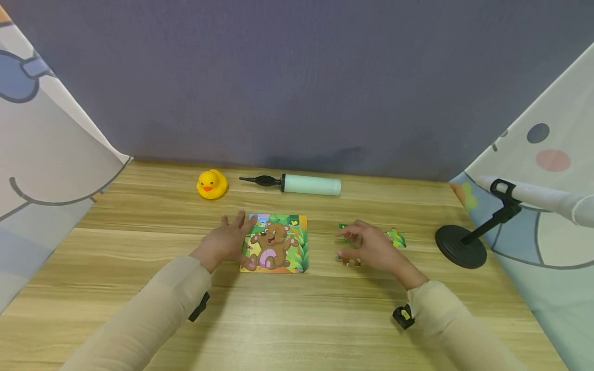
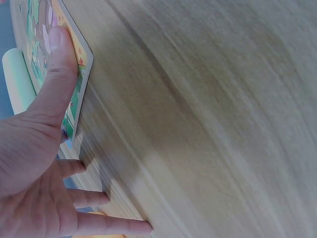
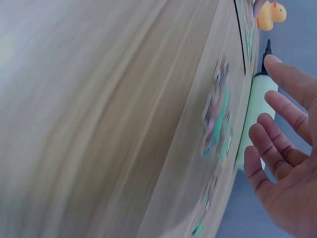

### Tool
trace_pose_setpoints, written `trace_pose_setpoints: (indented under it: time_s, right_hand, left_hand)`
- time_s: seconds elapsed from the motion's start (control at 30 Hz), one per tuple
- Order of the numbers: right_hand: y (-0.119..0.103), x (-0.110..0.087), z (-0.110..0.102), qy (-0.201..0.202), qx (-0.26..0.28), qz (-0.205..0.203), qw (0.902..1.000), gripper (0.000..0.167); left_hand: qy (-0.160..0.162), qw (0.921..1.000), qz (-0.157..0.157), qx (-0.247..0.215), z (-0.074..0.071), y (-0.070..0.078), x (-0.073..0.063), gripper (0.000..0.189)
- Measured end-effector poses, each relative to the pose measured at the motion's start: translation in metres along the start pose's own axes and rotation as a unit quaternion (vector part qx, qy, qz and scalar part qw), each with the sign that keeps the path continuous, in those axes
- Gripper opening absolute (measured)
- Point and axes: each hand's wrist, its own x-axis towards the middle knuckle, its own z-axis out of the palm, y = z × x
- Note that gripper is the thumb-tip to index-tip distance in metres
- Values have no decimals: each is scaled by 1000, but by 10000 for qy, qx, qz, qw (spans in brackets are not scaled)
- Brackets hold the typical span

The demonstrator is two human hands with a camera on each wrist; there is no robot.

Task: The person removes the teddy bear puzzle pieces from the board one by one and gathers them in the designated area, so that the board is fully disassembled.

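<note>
A square jigsaw puzzle (image 1: pixel 278 242) showing a brown bear lies on the table. Spread wide at its left side, my left hand (image 1: pixel 225 241) rests its thumb (image 2: pixel 62 64) on the puzzle's near corner; in the left wrist view, the other fingertips reach down to the wood beyond the edge. My right hand (image 1: pixel 373 247) hovers over several loose puzzle pieces (image 3: pixel 218 119) to the right, its fingers loosely bent with nothing between them. One green piece (image 1: pixel 397 238) shows behind the hand and a brown one (image 1: pixel 351 262) below its fingers; the hand partly hides the group.
A yellow rubber duck (image 1: pixel 212 184) and a pale green hand pump (image 1: pixel 311 184) with a black nozzle stand along the back of the table, before a grey wall panel (image 1: pixel 297 87). At the right is a black stand (image 1: pixel 461 246) bearing a white tube (image 1: pixel 543 198).
</note>
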Motion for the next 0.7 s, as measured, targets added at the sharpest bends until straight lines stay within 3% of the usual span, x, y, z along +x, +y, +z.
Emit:
trace_pose_setpoints:
  time_s: [0.47,0.7]
  right_hand:
    - [-31,31,25,-149,-122,174,9997,41]
    - [-45,45,36,-437,145,134,9988,47]
  left_hand:
    - [-39,9999,-90,-31,0,0,0,125]
    - [-50,9999,-116,-31,0,1,0,126]
